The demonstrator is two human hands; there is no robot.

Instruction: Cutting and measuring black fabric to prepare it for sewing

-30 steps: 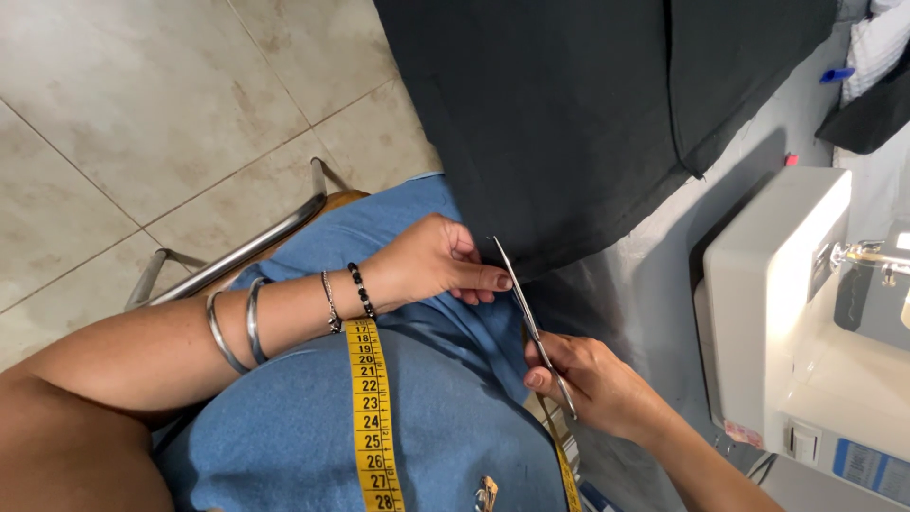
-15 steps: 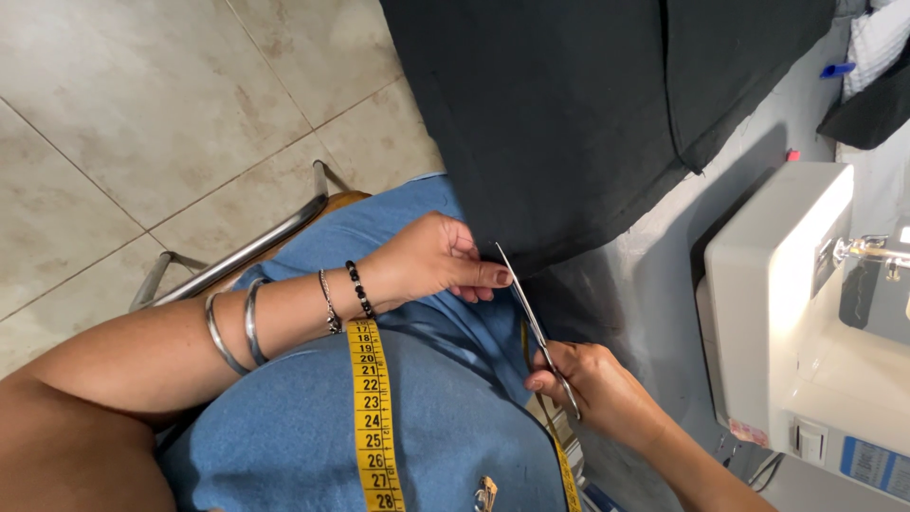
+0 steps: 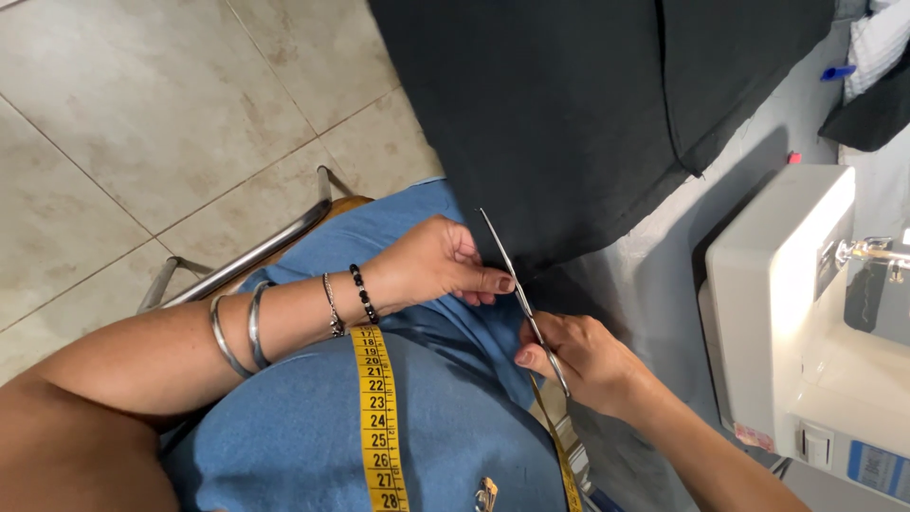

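Seated person, viewed from above. Right hand (image 3: 583, 365) is closed around the handles of a pair of slim metal scissors (image 3: 521, 299), thumb on top, fingers curled under. The blades run up and to the left from that hand, tip reaching the lower edge of a large black fabric (image 3: 569, 123). Cannot tell how far apart the blades are; they read as 1 thin line.

Left hand (image 3: 431, 265) sits just left of the blades, fingers curled, pinching the black fabric's edge where it hangs over the lap. Its fingertips (image 3: 493, 283) are touching or almost touching the blades at mid-length. So the scissors lie between the 2 hands: handles in the right one, nearer the viewer, blades passing just right of the left one's fingertips.

Left wrist carries a dark beaded bracelet (image 3: 362, 294), a thin chain, and 2 silver bangles (image 3: 235, 332) further up the forearm.

Black fabric fills the far centre and drapes down toward the lap over a grey table surface (image 3: 654, 284). Yellow measuring tape (image 3: 379, 417) hangs down the blue garment (image 3: 303, 436) at near centre. White sewing machine (image 3: 796, 313) stands at right, well apart from the hands. Metal chair frame (image 3: 256, 256) and beige tiled floor (image 3: 142, 114) at left.
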